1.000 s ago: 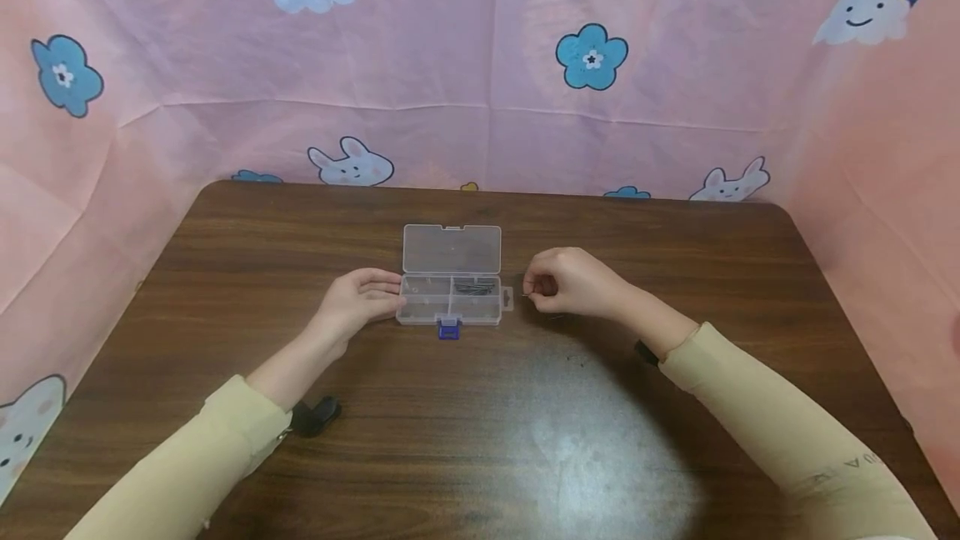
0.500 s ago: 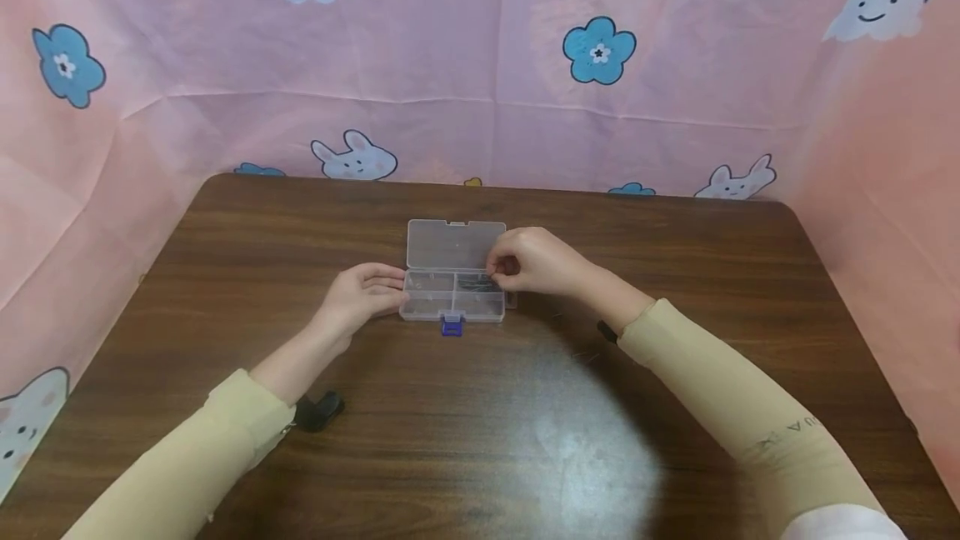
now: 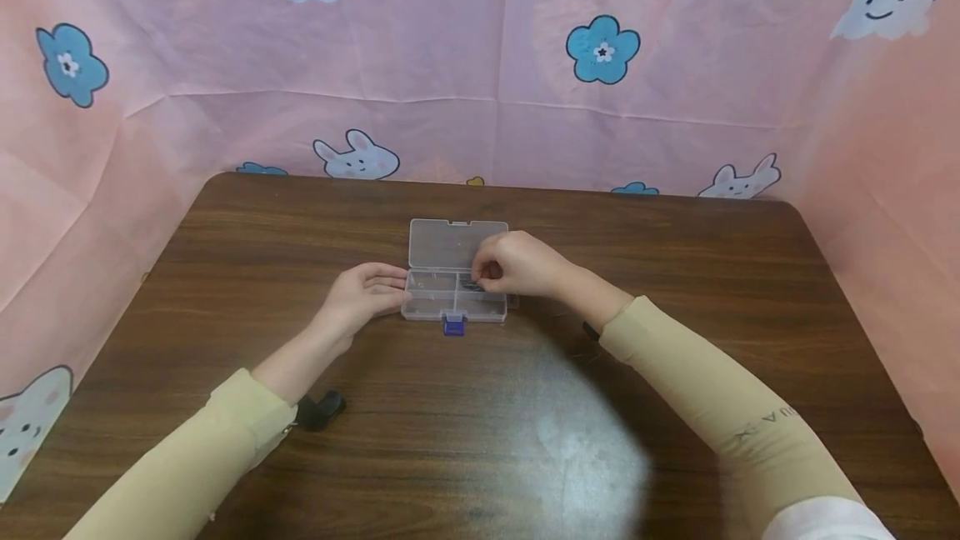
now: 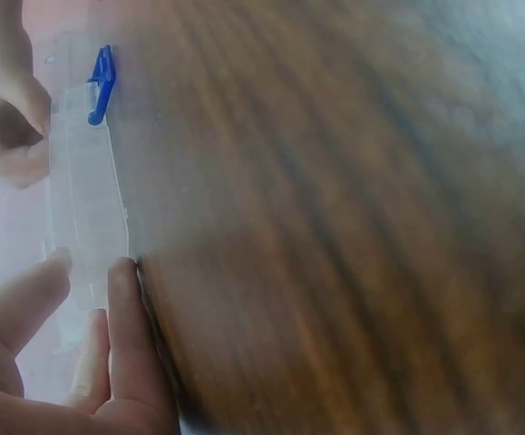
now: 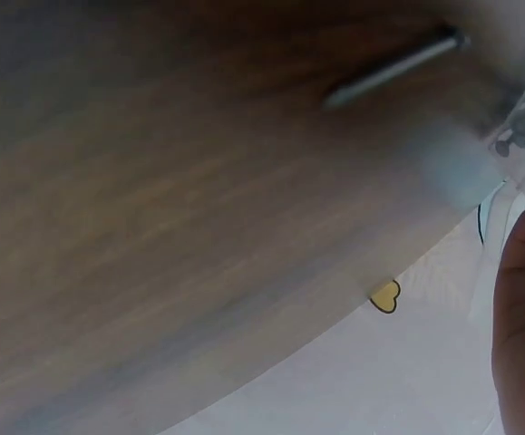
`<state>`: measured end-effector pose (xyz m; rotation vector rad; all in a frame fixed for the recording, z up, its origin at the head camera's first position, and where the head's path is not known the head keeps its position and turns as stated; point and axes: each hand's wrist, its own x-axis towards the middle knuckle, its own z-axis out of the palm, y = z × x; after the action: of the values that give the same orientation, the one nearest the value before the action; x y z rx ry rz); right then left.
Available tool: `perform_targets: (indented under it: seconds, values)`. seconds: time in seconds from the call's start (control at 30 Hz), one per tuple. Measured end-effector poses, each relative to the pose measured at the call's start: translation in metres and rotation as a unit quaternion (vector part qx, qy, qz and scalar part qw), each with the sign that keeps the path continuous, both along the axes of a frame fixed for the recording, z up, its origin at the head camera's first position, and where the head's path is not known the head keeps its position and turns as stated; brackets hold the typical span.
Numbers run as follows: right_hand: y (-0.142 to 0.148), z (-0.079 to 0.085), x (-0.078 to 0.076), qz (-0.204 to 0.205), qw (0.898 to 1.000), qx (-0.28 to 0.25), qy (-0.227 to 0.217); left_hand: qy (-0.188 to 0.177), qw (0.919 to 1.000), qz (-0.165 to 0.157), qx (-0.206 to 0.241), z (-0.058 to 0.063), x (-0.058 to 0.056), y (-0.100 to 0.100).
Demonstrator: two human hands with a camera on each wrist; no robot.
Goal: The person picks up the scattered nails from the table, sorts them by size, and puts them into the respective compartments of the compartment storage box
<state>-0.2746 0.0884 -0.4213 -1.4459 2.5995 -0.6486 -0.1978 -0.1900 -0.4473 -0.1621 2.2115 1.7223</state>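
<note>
A clear plastic compartment box point(image 3: 431, 295) stands on the table with its lid point(image 3: 442, 244) folded back and a blue latch point(image 3: 453, 326) at the front. My left hand point(image 3: 356, 300) grips the box's left end, thumb at the front corner and fingers toward the back. In the left wrist view its fingertips point(image 4: 124, 272) press the end walls. Dark nails point(image 3: 468, 283) lie in the back right compartment. Over them my right hand point(image 3: 517, 263) keeps thumb and forefinger pinched, with a nail between them largely hidden by the fingers. Nail heads point(image 5: 520, 127) show through the box wall.
A loose nail point(image 5: 393, 68) lies on the wooden table point(image 3: 375, 473) right of the box, under the right forearm. A black wrist device point(image 3: 318, 412) hangs by the left cuff. Pink patterned cloth point(image 3: 450, 40) closes off the table's back and sides.
From beside the box's right end, my right hand has moved left with a small thin nail, to over the back right compartment. The left hand has stayed on the box; the head view shifted slightly.
</note>
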Motion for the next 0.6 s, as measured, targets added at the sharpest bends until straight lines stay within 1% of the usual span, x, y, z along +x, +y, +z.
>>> perform_targets:
  seconds: [0.27, 0.43, 0.6]
  values:
    - [-0.0025, -0.0037, -0.0002, 0.003, 1.0, 0.007, 0.017, -0.001, 0.9999, -0.005, -0.009, 0.0009, -0.0006, 0.0008]
    - [-0.0021, -0.0033, 0.0008, 0.005, 0.999, 0.011, 0.031, -0.002, 1.0, -0.007, -0.005, 0.0008, -0.0013, 0.0009]
    - [-0.0002, -0.0035, 0.001, 0.003, 1.0, 0.012, 0.024, -0.003, 1.0, -0.006, -0.004, 0.0004, -0.002, 0.0012]
